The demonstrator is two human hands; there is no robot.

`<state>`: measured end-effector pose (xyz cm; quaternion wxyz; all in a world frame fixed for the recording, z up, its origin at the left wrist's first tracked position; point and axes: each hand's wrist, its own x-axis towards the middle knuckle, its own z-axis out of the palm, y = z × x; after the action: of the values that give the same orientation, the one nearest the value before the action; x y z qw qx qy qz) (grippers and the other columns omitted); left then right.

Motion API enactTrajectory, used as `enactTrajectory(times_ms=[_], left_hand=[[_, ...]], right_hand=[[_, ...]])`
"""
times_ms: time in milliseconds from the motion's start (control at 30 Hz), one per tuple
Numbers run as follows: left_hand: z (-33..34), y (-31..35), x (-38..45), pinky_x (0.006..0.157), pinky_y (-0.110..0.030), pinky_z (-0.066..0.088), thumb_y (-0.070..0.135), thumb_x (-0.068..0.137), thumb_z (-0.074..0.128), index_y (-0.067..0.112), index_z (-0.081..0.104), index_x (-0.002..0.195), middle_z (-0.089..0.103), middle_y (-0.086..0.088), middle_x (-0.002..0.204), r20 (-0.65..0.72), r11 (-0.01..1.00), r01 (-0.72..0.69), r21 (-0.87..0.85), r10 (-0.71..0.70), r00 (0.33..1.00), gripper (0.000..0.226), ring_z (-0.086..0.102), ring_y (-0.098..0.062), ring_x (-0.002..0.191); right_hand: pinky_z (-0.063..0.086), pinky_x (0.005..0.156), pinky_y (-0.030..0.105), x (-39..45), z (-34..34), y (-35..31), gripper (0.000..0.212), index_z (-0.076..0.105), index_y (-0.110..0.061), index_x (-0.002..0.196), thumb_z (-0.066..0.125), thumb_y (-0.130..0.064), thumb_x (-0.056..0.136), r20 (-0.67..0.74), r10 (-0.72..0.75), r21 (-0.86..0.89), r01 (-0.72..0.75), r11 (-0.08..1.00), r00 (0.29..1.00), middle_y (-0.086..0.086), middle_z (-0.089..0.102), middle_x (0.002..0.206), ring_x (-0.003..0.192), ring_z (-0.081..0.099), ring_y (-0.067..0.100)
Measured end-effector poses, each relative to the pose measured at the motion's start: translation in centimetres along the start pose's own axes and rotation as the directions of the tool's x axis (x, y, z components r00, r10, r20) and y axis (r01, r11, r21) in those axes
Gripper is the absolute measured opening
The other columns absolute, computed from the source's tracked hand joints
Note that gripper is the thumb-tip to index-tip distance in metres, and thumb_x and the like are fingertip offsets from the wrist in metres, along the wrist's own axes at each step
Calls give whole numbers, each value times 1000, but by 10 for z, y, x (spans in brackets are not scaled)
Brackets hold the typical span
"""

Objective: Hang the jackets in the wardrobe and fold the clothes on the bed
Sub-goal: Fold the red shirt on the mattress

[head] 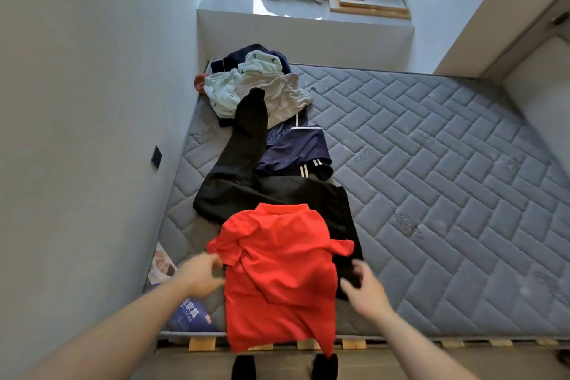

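Red polo shirt (277, 278) flat on bed (431, 163), hem over near edge, between both hands. Left hand (202, 274) fingers pinch sleeve edge; right hand (364, 285) fingers apart, hovering beside shirt. Fold sleeves inward evenly, smooth fabric first.

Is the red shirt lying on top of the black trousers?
Yes, the red shirt covers the near end of the black trousers, which stick out behind it.

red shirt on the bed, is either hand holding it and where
The left hand grips the red shirt at its left edge, just below the sleeve. The right hand hovers open beside the right edge, holding nothing.
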<state>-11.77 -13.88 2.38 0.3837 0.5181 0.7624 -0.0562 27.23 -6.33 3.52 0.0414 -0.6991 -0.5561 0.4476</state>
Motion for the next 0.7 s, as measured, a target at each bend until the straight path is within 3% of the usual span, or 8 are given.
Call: enactTrajectory(times_ms=[100, 167, 267, 400, 567, 700], left_hand=[[46, -40, 1, 103, -29, 48, 43, 87, 72, 20, 58, 137, 61, 0, 139, 141, 991, 130, -15, -126, 982, 57, 60, -16, 124], [62, -58, 9, 100, -28, 50, 41, 89, 71, 19, 56, 139, 62, -1, 138, 165, 980, 190, -56, -179, 970, 57, 61, -16, 122], [72, -65, 32, 94, -29, 54, 37, 88, 73, 18, 58, 136, 64, -2, 132, 136, 959, 239, -155, -219, 966, 53, 65, -17, 112], [75, -57, 76, 103, -31, 49, 33, 88, 75, 12, 61, 134, 64, -5, 137, 28, 931, 224, -289, -226, 974, 52, 62, -20, 124], [89, -51, 128, 89, -24, 43, 30, 86, 78, 16, 69, 122, 70, -2, 127, -13, 905, 225, -362, -246, 969, 40, 64, -19, 118], [112, -51, 163, 96, -30, 48, 27, 86, 79, 19, 70, 117, 70, 1, 118, 34, 858, 276, -433, -290, 956, 34, 64, -20, 114]], right_hand=[[39, 110, 33, -18, 24, 47, 71, 40, -21, 153, 73, -38, 92, 107, 151, -70, -144, 987, 983, 7, 48, 155, 140, 48, 23], [38, 110, 33, -16, 31, 65, 72, 40, -22, 152, 73, -40, 92, 128, 208, -80, -199, 977, 970, 5, 47, 155, 141, 47, 21], [41, 109, 35, 3, 32, 75, 66, 42, -24, 149, 72, -40, 93, 105, 251, -79, -243, 967, 962, 3, 50, 153, 135, 52, 21], [45, 93, 32, 48, 35, 71, 59, 47, -23, 146, 72, -36, 93, 51, 208, -61, -205, 977, 977, 5, 54, 148, 106, 62, 14], [45, 101, 36, 116, 53, 65, 65, 44, -22, 151, 73, -37, 94, 41, 148, -19, -148, 989, 988, 7, 51, 152, 129, 57, 25], [44, 105, 39, 162, 80, 73, 73, 41, -20, 153, 74, -41, 92, 34, 165, -8, -165, 986, 986, 9, 49, 153, 134, 53, 28]])
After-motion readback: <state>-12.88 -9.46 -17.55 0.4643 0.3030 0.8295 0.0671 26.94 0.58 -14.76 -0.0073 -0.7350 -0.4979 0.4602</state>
